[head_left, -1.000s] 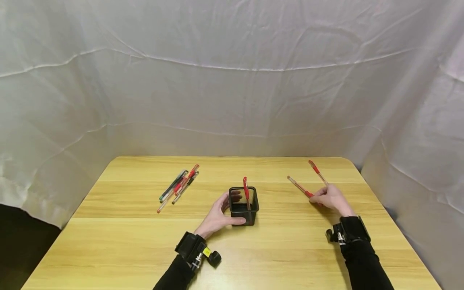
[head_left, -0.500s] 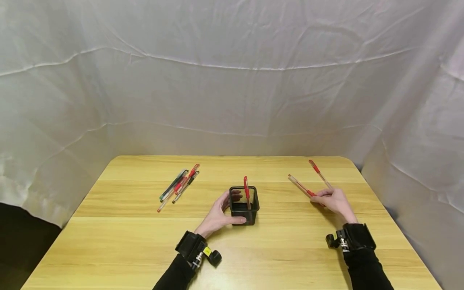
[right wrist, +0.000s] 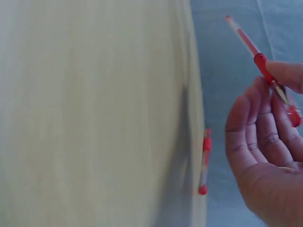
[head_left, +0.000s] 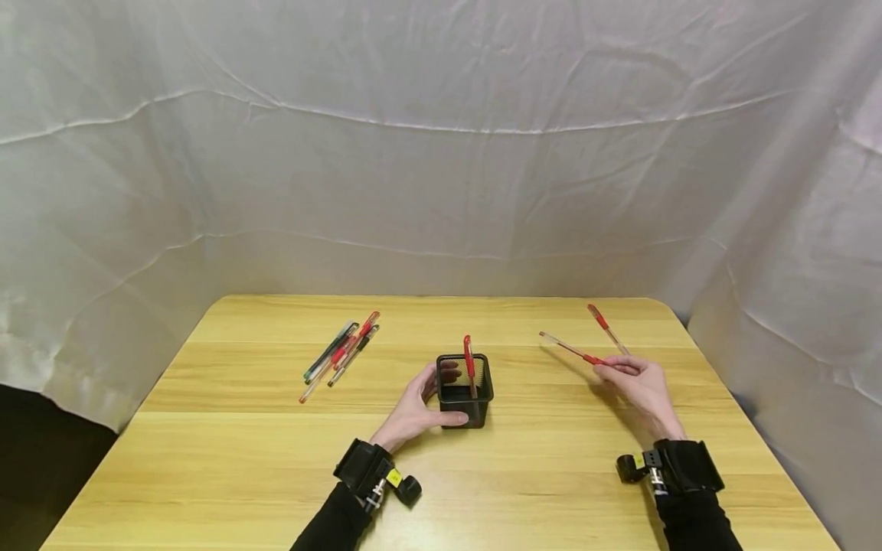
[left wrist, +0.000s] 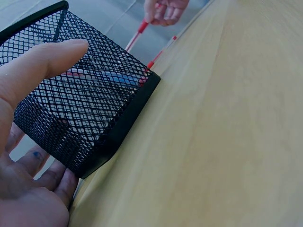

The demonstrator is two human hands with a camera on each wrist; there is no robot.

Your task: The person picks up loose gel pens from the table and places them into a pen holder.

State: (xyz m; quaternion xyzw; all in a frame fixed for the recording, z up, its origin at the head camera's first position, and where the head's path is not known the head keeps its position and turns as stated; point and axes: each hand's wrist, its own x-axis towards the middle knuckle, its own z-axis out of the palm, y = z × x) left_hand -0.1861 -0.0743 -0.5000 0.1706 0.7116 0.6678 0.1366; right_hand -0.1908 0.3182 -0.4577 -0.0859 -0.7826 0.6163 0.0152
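Observation:
My left hand [head_left: 413, 414] grips a black mesh pen holder [head_left: 463, 414], its thumb on the near wall and its fingers round the far left side. One red pen [head_left: 468, 357] stands inside the holder, cap end up. At the right, my right hand [head_left: 644, 390] pinches a second red pen [head_left: 570, 349] by its red grip, the pen's tip pointing to the left above the table. Just beyond that hand another red pen [head_left: 608, 327] lies on the wood, and it also shows in the right wrist view as a red pen [right wrist: 205, 161].
A loose pile of several pens [head_left: 341, 353], red, black and dark green, lies on the left of the wooden table [head_left: 207, 459]. Grey-white cloth [head_left: 441, 191] hangs behind and at the sides of the table.
My right hand has lifted its red pen off the table, and the pen has turned flatter. The left hand and the pen holder have stayed in place.

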